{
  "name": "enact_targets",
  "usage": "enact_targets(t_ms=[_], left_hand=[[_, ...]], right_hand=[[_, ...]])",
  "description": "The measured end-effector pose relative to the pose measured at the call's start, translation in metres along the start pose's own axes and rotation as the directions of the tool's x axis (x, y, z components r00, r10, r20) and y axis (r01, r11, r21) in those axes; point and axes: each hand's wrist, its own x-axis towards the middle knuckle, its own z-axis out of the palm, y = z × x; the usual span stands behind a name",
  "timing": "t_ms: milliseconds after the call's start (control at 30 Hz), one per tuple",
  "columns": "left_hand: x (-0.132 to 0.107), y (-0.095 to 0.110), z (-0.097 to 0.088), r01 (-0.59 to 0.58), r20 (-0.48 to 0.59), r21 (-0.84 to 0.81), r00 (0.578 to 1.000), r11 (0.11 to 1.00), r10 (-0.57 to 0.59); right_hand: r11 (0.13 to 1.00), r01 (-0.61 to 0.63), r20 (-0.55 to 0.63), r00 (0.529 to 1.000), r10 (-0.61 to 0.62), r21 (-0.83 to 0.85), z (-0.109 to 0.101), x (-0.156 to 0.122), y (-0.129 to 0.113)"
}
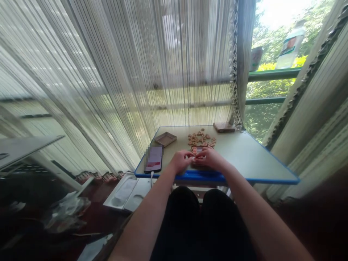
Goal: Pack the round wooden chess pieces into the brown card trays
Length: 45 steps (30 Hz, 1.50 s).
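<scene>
Near the table's front edge lies a small rectangular box [200, 167], with round pieces marked in red [194, 150] in its left part. My left hand [181, 161] is at the box's left side, thumb and forefinger pinched together by a small pale round piece [194, 158]. Over the right part of the box, my right hand [212, 158] has its fingers curled, their tips close to the left fingertips. What the right fingers grip is too small to tell. Just beyond the box, several loose round wooden pieces [200, 137] lie scattered in a heap.
A shallow tray-like lid [165, 139] lies at the back left of the white table [252, 156]. In front of it rests a phone [154, 159] with a cable [152, 177]. A flat brown box [224, 127] sits at the back edge. String curtains [174, 65] hang behind.
</scene>
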Motion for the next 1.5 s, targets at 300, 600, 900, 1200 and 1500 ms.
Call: enact_targets(t_ms=[300, 600, 900, 1200, 1500], left_hand=[[0.0, 0.002, 0.0, -0.084, 0.048, 0.066, 0.996, 0.994, 0.081], [0.001, 0.002, 0.001, -0.103, 0.065, 0.122, 0.993, 0.987, 0.096], [0.003, -0.004, 0.007, -0.111, 0.034, 0.14, 0.994, 0.984, 0.107], [0.005, -0.005, 0.009, -0.128, 0.032, 0.18, 0.992, 0.975, 0.124], [0.006, -0.005, 0.009, -0.119, 0.036, 0.169, 0.993, 0.978, 0.115]], right_hand=[[1.0, -0.016, 0.001, 1.0, 0.016, -0.014, 0.005, 0.003, 0.002], [0.998, -0.061, -0.014, 0.998, 0.061, -0.005, 0.005, 0.002, -0.001], [0.993, -0.109, -0.05, 0.993, 0.107, -0.038, 0.009, 0.002, 0.002], [0.992, -0.1, -0.162, 0.983, 0.086, -0.079, 0.012, -0.003, 0.0], [0.99, -0.097, -0.213, 0.974, 0.073, -0.104, 0.014, -0.006, 0.001]])
